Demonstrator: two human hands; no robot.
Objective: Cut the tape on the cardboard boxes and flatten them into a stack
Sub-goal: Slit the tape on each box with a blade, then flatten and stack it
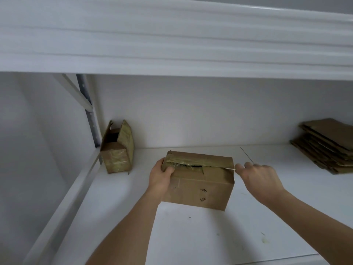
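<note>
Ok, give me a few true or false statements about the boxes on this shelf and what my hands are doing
1. The left hand grips the left end of the middle box. True.
2. The right hand is empty. False: it holds a thin blade at the box's right end.
3. The flattened stack lies at the far right. True.
4. The small box by the shelf post is sealed shut. False: its top flaps stand open.
</note>
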